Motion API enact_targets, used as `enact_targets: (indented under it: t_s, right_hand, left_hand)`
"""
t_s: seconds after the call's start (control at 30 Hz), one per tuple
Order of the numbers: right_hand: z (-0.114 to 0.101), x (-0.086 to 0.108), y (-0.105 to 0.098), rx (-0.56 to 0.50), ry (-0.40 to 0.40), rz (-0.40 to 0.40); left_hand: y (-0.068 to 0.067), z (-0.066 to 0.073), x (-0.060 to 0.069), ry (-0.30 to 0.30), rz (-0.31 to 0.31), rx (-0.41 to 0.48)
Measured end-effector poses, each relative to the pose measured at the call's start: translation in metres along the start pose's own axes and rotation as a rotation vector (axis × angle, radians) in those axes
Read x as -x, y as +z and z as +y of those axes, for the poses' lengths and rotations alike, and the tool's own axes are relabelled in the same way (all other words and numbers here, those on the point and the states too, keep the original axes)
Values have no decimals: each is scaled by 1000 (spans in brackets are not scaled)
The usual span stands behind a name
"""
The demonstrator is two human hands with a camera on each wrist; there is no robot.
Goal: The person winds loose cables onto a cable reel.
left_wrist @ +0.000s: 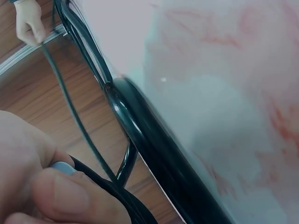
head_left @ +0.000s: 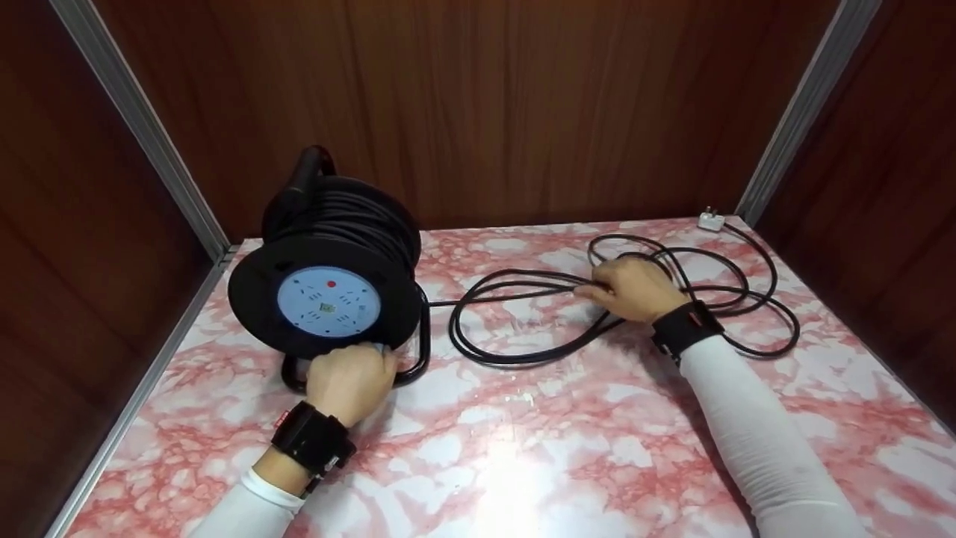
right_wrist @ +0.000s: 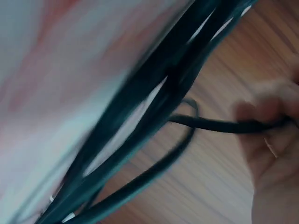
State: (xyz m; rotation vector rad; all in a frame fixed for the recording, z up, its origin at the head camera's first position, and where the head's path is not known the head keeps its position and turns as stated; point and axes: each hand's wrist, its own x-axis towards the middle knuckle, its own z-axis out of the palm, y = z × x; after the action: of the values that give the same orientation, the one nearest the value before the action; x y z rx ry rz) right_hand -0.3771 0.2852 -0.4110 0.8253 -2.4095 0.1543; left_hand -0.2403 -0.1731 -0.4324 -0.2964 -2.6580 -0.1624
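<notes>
A black cable reel (head_left: 243, 299) with a pale blue socket face (head_left: 328, 325) stands upright on its tube frame at the left. My left hand (head_left: 351, 381) is at the reel's lower rim, its fingers curled round a small light grey-blue knob (left_wrist: 63, 166) that they mostly hide. Farther right, my right hand (head_left: 635, 288) pinches the black cable (right_wrist: 224, 126), which runs from the reel's side to the fingers. Loose loops of the same cable lie under and around that hand. Part of the tube frame (left_wrist: 154, 149) shows close up in the left wrist view.
A white plug (head_left: 711, 221) at the cable's end lies near the back right corner of the pink-and-white marbled table (head_left: 478, 441). Brown wood-grain panels (head_left: 508, 112) with grey metal corner strips enclose the back and both sides.
</notes>
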Motion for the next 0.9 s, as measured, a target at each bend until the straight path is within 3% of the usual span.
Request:
enact_targets:
  t_s: [0.07,0.17,0.23,0.3,0.4,0.47,0.53,0.63,0.7,0.8,0.9]
  right_hand:
    - [0,-2,-2,51,-38,118]
    - [2,-7,-9,159,-91,384]
    - [4,-8,-14,166,-114,444]
    - [7,-5,-17,124,-116,370]
    - [9,0,-14,16,-66,124]
    - [8,1,-11,-10,-45,62]
    - [6,-3,-11,18,-71,138]
    - [0,-13,-18,112,-135,405]
    - [-3,-18,-24,150,-138,512]
    - [-4,-18,-26,134,-102,451]
    - [-2,-13,-24,70,-77,244]
  left_hand:
    - [0,0,0,-7,-5,12]
    - [1,0,1,-13,-7,24]
    - [1,-2,1,-20,-6,26]
    - [1,-3,2,-36,2,33]
    - [3,-7,5,-32,36,24]
    - [5,-10,6,-19,70,12]
    - [7,-13,8,-10,88,3]
    - [10,-15,9,-12,95,3]
    - [10,-16,8,-23,83,10]
    - [10,-18,7,-29,84,10]
    - [12,-23,6,-7,91,-6]
